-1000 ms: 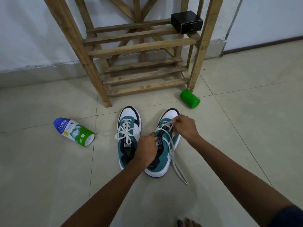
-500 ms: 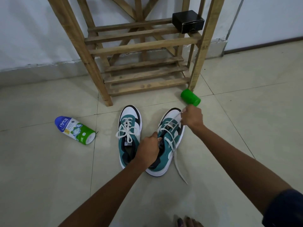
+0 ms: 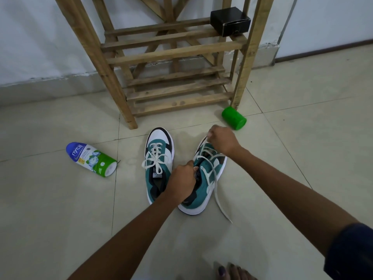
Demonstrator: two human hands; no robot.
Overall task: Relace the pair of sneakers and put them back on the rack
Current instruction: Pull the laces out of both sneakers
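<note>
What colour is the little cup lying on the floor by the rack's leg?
Bright green. The small plastic cup lies on its side beside the wooden rack; the head view shows it.

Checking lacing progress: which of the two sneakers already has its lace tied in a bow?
The left sneaker, untouched, shows a finished bow; the right sneaker has a loose lace trailing onto the floor.

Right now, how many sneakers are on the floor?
2. The left sneaker, already tied, lies before the rack; the right sneaker lies beside it, under both hands. None seems hidden.
</note>
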